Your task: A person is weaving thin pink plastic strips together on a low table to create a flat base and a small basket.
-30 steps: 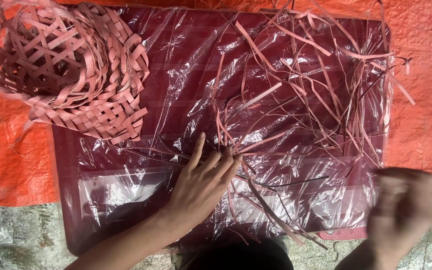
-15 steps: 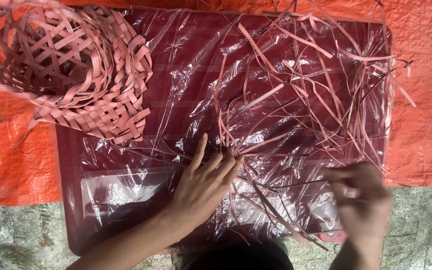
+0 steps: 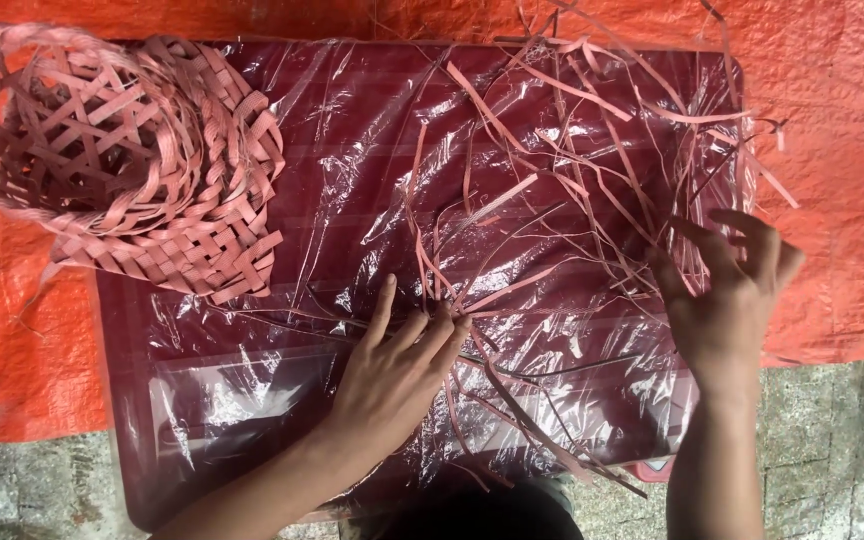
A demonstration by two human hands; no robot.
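A half-woven pink basket (image 3: 142,170) lies at the desk's (image 3: 352,140) left end; the left hand (image 3: 392,375) presses flat, fingers together, on the crossing of loose pink strips (image 3: 562,200) – which fan up and rightward toward the right hand (image 3: 727,290), fingers spread open, touching their far ends

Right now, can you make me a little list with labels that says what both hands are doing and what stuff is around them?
left hand: pressed flat, fingers on the spot where the thin pink weaving strips cross
right hand: raised, fingers spread, at the right-hand strips
strips: loose, fanned out over the board
work surface: dark red board wrapped in clear crinkly plastic
basket: half-woven pink strip basket at the upper left, partly on the board
underneath: orange plastic tarp on grey stone paving
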